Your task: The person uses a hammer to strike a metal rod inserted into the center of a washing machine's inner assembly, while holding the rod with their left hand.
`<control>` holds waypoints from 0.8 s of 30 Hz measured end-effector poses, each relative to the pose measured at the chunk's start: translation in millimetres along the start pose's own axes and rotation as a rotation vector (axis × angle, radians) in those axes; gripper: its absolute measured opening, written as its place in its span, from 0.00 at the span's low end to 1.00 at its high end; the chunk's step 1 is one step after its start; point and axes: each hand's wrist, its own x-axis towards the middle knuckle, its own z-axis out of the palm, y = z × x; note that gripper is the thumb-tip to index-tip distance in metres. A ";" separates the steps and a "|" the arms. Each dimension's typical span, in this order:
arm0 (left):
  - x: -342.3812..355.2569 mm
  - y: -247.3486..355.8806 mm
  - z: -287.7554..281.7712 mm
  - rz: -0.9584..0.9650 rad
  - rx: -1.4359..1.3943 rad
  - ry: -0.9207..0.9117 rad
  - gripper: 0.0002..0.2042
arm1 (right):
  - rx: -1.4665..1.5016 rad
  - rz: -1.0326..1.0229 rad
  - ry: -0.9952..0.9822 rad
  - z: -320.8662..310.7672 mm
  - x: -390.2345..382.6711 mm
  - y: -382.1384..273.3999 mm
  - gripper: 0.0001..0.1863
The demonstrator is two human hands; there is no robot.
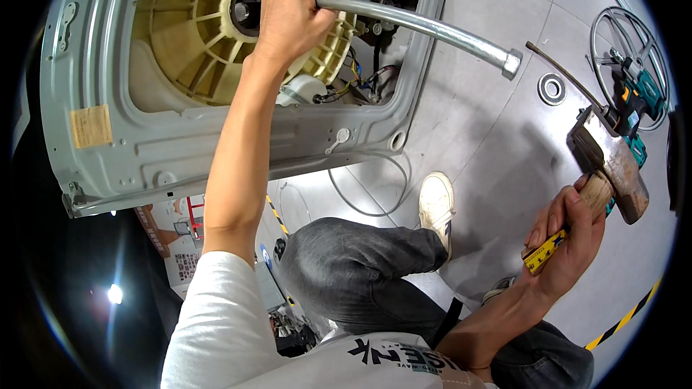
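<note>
My left hand is closed around one end of a grey metal rod with a wider, nut-like head at its far end. The rod slants out to the right, over the edge of a grey machine cabinet. Beside that hand is the dark round hub opening of a ribbed cream plastic tub; the hand covers part of it, and whether the rod touches the hub is hidden. Out to the right, my right hand grips a hammer by its wooden handle, which bears a yellow label. Its worn steel head points away from me.
A ring bearing lies on the grey tiled floor. Farther right are a teal power tool, a thin dark rod and a metal hoop. Loose wires show inside the cabinet. My shoe is below it.
</note>
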 end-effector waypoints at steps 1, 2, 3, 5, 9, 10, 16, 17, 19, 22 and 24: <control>-0.4 -0.2 0.2 -0.018 0.000 0.003 0.18 | 0.001 0.002 -0.002 -0.2 0.1 0.0 0.10; -1.5 -1.1 1.5 -0.013 -0.007 0.007 0.19 | -0.004 -0.007 -0.005 -0.7 0.3 0.8 0.10; -2.7 -2.5 2.6 -0.008 -0.013 0.011 0.20 | -0.010 -0.016 -0.008 -1.3 0.7 1.8 0.10; -3.0 -3.6 3.4 0.007 -0.021 0.011 0.21 | -0.014 -0.021 -0.008 -2.2 1.1 2.0 0.10; -2.7 -4.0 4.7 0.028 -0.016 0.001 0.21 | -0.014 -0.005 0.009 -1.9 1.5 0.4 0.11; -2.7 -4.1 5.1 0.028 -0.013 0.000 0.21 | -0.016 0.000 0.016 -1.7 1.7 0.2 0.11; -5.1 -4.1 0.6 -0.029 0.018 -0.017 0.19 | -0.034 0.026 0.066 -0.3 0.7 -0.9 0.12; -4.3 -2.9 0.1 -0.026 0.022 -0.022 0.19 | -0.011 -0.033 0.094 -1.7 0.5 -5.0 0.12; -3.9 -1.6 1.2 -0.023 0.029 -0.032 0.19 | 0.032 -0.152 0.148 -6.7 0.5 -16.6 0.12; -7.4 -11.0 3.7 0.041 -0.023 0.054 0.20 | 0.060 -0.274 0.203 -10.3 -4.4 -20.7 0.11; -3.9 -5.3 1.8 0.059 -0.043 0.073 0.20 | 0.077 -0.265 0.163 5.9 -17.0 -10.3 0.09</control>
